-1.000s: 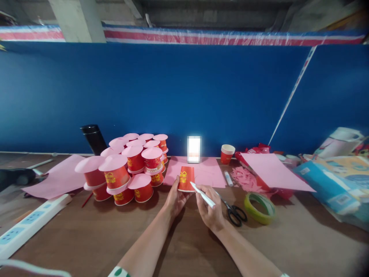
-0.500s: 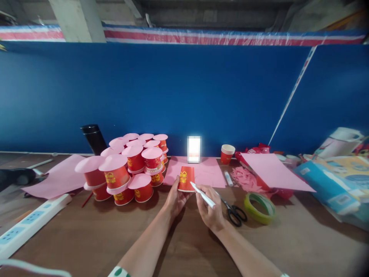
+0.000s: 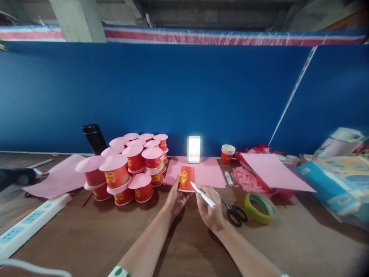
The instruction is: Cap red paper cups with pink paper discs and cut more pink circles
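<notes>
A red paper cup [image 3: 188, 178] with yellow characters is held upside down, its wide rim toward me, by my left hand [image 3: 175, 201]. My left fingers wrap its left side and underside. In my right hand [image 3: 211, 211] is a white marker pen [image 3: 204, 196], whose tip meets or nearly meets the cup near its rim on the right. Behind the cup lie pink paper sheets [image 3: 209, 173]. To the left stand stacked red cups [image 3: 143, 193] topped with pink paper discs [image 3: 114, 163]. Black-handled scissors [image 3: 235, 214] lie just right of my right hand.
A roll of yellow-green tape [image 3: 260, 208], a glue stick [image 3: 228, 179], pink paper scraps [image 3: 245, 179] and a nested stack of cups [image 3: 227, 154] are on the right. A power strip [image 3: 31, 223] runs along the left. A black flask [image 3: 94, 139] stands behind the stacked cups.
</notes>
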Demonstrator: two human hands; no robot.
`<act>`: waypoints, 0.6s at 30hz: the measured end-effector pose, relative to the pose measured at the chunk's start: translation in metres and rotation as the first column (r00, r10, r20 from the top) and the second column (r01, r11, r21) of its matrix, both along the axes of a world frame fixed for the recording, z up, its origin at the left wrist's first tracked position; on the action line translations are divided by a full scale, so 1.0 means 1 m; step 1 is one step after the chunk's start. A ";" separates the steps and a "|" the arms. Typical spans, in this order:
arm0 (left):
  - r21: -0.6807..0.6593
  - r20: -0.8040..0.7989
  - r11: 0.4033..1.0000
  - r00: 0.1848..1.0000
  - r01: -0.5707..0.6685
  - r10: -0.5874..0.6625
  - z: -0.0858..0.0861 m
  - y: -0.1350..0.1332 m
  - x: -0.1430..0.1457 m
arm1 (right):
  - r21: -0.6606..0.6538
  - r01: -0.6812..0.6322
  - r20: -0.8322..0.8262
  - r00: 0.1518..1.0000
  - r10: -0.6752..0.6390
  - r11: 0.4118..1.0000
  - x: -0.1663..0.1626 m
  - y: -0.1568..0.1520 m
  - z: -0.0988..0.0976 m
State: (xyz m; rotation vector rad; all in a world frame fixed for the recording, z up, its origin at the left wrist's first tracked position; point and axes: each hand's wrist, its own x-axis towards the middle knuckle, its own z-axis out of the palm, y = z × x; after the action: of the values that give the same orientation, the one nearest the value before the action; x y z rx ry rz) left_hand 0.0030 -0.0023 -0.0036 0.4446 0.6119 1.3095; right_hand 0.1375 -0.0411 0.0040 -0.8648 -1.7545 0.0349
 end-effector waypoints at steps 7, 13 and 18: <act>0.006 0.021 1.000 1.000 0.013 -0.013 0.001 0.000 -0.001 | 0.012 0.001 0.007 1.000 -0.001 1.000 0.000 0.001 -0.001; -0.002 0.025 1.000 1.000 -0.001 0.001 0.001 0.000 0.000 | 0.007 -0.003 -0.003 1.000 0.003 1.000 0.000 0.001 -0.001; -0.041 0.013 0.999 1.000 -0.008 0.008 0.002 -0.001 0.000 | 0.011 0.008 0.005 1.000 -0.008 1.000 0.001 0.001 -0.001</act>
State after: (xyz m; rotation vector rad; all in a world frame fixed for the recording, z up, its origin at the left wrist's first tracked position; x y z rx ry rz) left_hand 0.0029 -0.0031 -0.0014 0.4000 0.6296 1.3040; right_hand 0.1381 -0.0403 0.0028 -0.8646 -1.7547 0.0183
